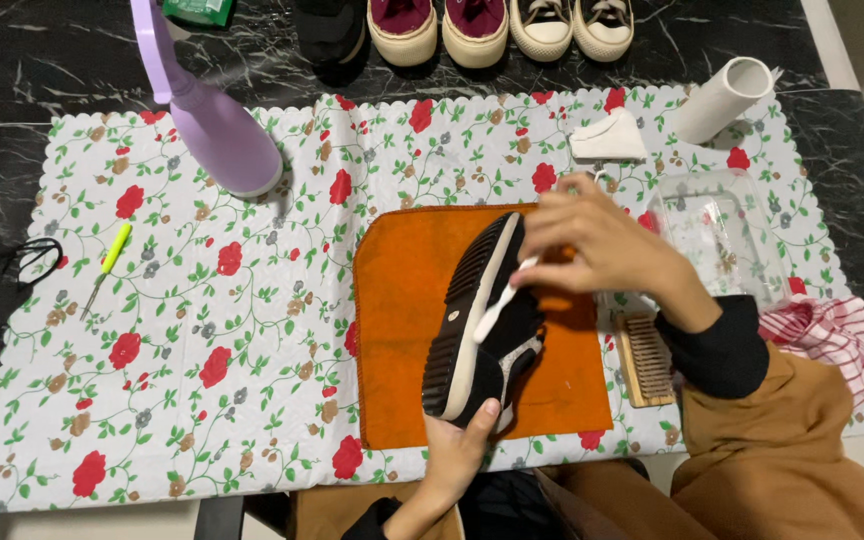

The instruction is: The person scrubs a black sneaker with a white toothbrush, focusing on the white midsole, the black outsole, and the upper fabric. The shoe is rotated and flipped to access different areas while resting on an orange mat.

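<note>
Centrally, at mid-frame, a black shoe (482, 320) with a white midsole band and dark ribbed outsole is held on edge above an orange cloth (402, 330), sole turned toward frame left. The left hand (457, 455), at lower centre, has its fingers closed around the shoe's near end, thumb pressed on the upper. The right hand (602, 245), entering from the right, pinches a slim white brush (500, 300), fingers together on the handle, its far end against the shoe's side. Long axis runs from lower centre toward upper centre-right, far end pointing away from the person; which end is the toe I cannot tell. Judgement: light, with a stiff sole and softer upper; the ribbed tread should give good purchase, so holding at one end by sole and upper looks secure. A wooden bristle brush (644, 358) lies just right of the cloth on the floral mat (202, 300); a lilac spray bottle (217, 125) stands upper left.
</note>
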